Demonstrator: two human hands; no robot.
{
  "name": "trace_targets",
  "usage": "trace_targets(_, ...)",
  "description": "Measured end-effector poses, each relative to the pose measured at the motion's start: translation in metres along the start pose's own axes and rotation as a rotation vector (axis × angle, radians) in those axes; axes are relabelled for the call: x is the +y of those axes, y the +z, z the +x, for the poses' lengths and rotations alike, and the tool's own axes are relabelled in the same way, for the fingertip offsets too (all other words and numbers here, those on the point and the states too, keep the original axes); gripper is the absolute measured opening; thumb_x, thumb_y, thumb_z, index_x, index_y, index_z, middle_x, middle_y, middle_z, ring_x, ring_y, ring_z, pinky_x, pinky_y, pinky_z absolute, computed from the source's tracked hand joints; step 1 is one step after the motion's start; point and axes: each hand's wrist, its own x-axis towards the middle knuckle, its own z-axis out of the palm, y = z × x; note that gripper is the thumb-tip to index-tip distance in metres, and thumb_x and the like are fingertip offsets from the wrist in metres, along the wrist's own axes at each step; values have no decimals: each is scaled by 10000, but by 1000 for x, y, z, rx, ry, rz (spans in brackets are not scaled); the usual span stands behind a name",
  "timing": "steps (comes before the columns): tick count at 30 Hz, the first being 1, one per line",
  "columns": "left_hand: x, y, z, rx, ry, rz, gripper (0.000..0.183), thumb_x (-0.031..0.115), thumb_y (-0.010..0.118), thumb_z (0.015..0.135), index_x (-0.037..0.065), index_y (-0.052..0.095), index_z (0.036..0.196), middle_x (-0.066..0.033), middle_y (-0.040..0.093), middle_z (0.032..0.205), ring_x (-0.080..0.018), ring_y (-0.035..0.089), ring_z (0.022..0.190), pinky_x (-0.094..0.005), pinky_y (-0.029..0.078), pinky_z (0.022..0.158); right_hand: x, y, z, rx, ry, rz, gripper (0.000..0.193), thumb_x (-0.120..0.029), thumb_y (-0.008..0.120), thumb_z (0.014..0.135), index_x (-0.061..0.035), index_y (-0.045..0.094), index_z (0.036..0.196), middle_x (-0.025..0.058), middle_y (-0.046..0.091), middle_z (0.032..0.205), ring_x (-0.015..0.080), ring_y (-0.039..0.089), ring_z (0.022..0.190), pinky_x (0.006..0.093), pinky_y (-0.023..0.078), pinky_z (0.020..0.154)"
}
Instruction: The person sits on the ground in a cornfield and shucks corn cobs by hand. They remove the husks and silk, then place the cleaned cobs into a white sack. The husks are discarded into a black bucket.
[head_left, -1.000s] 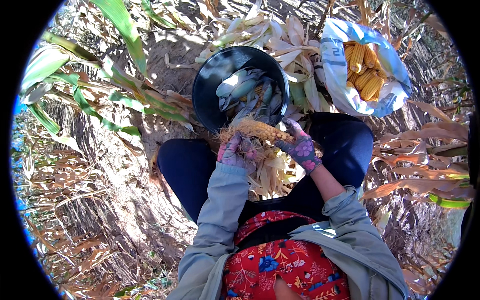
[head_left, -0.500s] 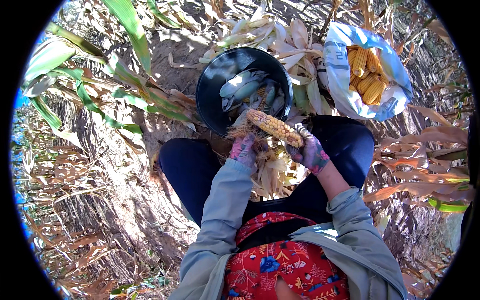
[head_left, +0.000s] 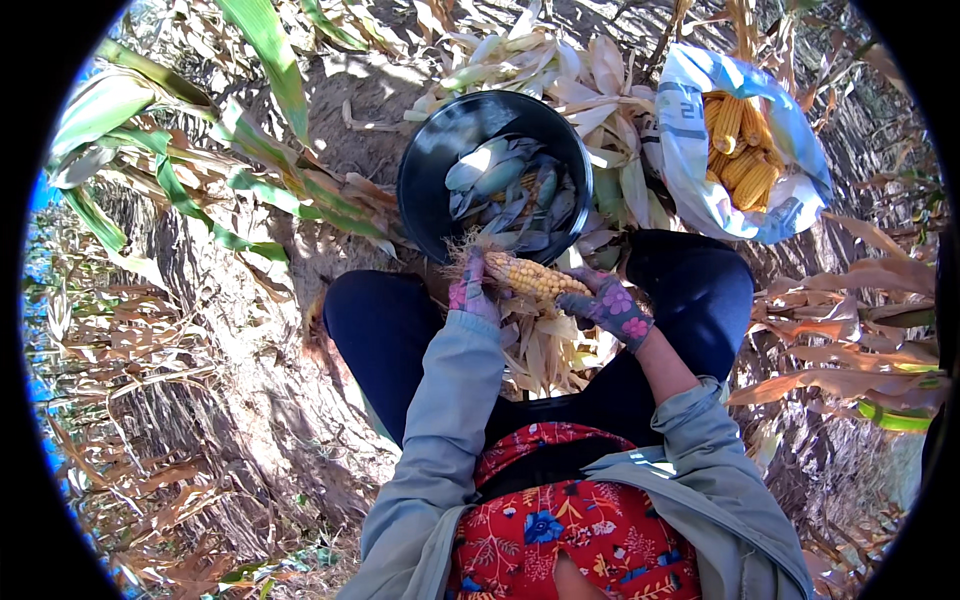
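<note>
An ear of corn, its yellow kernels bare and dry silk at its left end, lies across my two gloved hands above my lap. My left hand, in a pink-patterned glove, is closed round the silky end. Fingers of my right hand, in a grey glove with pink flowers, grip the other end. Just beyond the ear stands a black bucket holding several ears in pale husks. Loose dry husks lie between my legs under the hands.
At the far right a white sack stands with its mouth spread, holding several husked yellow ears. A heap of stripped husks lies behind and beside the bucket. Green corn leaves reach in from the left; dry stalks are at the right.
The ear has come down slightly and lies flatter, its right end drawn in to the left. My right hand has turned, its flowered back now showing.
</note>
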Motion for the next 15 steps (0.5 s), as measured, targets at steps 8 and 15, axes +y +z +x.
trace_targets(8,-5,-17,13,175,-40,-71,224,251,579,836,70,566,968,-33,604,831,-133,542,560,-275,401,395,3,-9,-1,65,182,688,386,-401,422,881,-45,557,939,44,528,623,92,414,401,212,285,358)
trace_targets(15,-29,8,-11,-191,78,264,387,318,594,821,80,504,1113,-32,593,872,-112,565,675,-235,427,459,4,-6,3,-20,202,735,413,-427,386,888,-51,537,967,22,498,600,90,375,384,215,255,337)
